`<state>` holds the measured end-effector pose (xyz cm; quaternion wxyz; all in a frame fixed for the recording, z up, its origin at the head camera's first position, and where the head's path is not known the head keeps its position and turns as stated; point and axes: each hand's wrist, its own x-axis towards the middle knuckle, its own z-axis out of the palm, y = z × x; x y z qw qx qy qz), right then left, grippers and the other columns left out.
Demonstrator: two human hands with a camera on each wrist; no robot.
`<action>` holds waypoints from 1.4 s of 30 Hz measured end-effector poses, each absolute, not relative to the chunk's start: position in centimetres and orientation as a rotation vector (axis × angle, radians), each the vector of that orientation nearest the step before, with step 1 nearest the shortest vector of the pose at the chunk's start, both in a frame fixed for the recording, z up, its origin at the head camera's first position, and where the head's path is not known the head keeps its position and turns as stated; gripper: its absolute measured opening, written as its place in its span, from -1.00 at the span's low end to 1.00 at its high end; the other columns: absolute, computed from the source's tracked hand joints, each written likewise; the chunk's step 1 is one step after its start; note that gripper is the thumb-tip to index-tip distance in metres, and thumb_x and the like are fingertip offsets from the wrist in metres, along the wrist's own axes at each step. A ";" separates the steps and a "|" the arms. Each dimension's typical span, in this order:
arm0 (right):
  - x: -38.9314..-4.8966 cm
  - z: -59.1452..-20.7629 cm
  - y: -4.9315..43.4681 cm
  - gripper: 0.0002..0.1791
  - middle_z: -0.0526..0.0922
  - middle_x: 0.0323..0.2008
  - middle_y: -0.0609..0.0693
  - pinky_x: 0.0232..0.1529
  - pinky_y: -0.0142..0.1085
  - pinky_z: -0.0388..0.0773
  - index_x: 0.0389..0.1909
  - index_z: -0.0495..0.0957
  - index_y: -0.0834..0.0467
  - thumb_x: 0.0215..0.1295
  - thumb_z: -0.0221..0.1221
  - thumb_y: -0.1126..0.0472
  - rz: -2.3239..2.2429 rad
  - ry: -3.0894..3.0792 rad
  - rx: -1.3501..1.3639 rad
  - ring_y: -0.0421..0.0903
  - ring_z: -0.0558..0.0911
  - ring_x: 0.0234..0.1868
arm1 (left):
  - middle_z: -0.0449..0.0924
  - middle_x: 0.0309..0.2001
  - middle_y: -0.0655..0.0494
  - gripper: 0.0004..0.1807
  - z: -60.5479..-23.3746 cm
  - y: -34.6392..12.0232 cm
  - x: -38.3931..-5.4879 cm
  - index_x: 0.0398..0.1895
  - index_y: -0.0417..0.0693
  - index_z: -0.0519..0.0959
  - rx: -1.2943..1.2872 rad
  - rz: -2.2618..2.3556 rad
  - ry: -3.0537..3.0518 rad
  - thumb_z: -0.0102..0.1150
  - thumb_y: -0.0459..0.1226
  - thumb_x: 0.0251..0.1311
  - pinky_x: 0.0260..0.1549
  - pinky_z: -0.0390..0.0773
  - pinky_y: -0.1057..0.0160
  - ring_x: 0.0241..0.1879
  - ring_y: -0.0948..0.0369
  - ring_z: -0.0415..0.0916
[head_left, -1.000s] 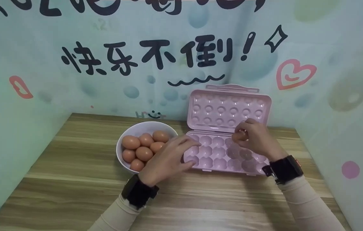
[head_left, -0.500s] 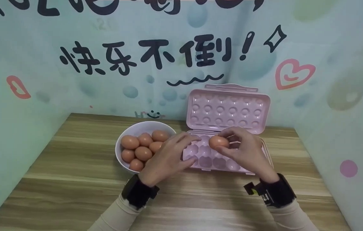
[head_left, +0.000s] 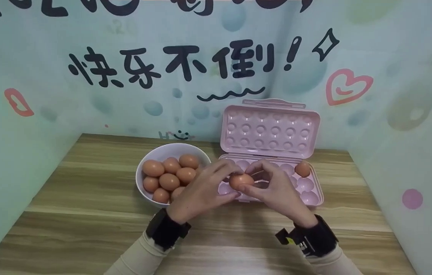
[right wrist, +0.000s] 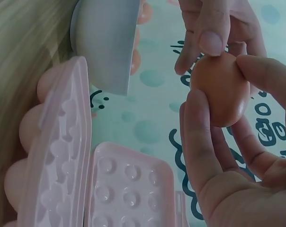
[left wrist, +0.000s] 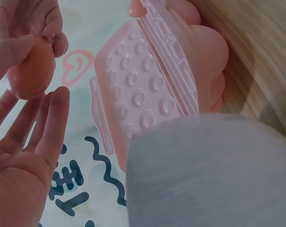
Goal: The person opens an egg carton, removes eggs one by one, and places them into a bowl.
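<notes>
A brown egg [head_left: 241, 182] hangs above the pink egg carton [head_left: 309, 198], pinched between the thumb and curled fingers of my right hand [head_left: 281, 193]. Coming from the left, my left hand [head_left: 202, 187] reaches the egg with a fingertip. Its other fingers [left wrist: 62, 109] stand extended and apart from the egg in the left wrist view. The carton's lid [head_left: 271, 130] stands raised at the back. Another egg [head_left: 302, 169] sits in the carton's back right corner cup. Both hands hide part of the carton's cups.
A white bowl [head_left: 139, 187] with several brown eggs [head_left: 169, 181] stands left of the carton, partly covered by my left hand. Both rest on a wood-grain table [head_left: 86, 214]. A printed cloth wall [head_left: 155, 34] closes off the back and sides.
My right hand has carried the egg left across the carton to my left hand. The egg in the back right cup has come into sight. My left hand has hardly moved.
</notes>
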<state>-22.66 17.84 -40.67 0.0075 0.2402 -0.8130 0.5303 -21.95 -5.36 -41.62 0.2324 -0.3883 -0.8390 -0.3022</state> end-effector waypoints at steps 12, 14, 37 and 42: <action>-22.6 -40.7 17.9 -0.60 0.66 0.02 0.14 0.01 -0.20 0.75 0.00 0.61 0.21 0.23 0.53 0.21 1.701 -2.518 0.877 0.02 0.77 0.00 | 0.61 0.15 0.14 -0.60 -41.6 -5.3 -21.9 0.11 0.06 0.61 -1.071 -0.817 -2.340 0.49 -0.14 0.25 0.19 0.56 0.22 0.15 0.23 0.55; -22.6 -40.5 18.2 -0.62 0.67 0.03 0.11 0.04 -0.18 0.75 0.03 0.62 0.20 0.26 0.51 0.24 1.663 -2.517 0.898 0.02 0.77 0.02 | 0.61 0.15 0.14 -0.60 -41.4 -5.7 -21.9 0.12 0.06 0.61 -1.070 -0.835 -2.354 0.49 -0.15 0.26 0.21 0.56 0.22 0.16 0.23 0.55; -24.1 -38.2 22.4 -0.71 0.73 -0.02 0.07 0.08 -0.32 0.69 0.07 0.64 0.24 0.38 0.39 0.33 1.522 -2.493 0.657 0.02 0.73 0.08 | 0.64 0.02 0.01 -0.58 -36.5 -18.3 -27.0 0.10 -0.08 0.63 -0.667 -0.885 -2.748 0.52 -0.29 0.18 0.02 0.55 0.01 0.00 0.04 0.54; -24.2 -38.1 22.6 -0.73 0.75 -0.04 0.07 0.07 -0.33 0.69 0.05 0.65 0.23 0.39 0.39 0.31 1.499 -2.504 0.650 -0.03 0.73 0.05 | 0.63 0.04 -0.03 -0.58 -37.1 -20.1 -28.2 0.15 -0.09 0.60 -0.540 -0.893 -2.894 0.45 -0.30 0.23 0.08 0.54 -0.05 0.04 0.00 0.52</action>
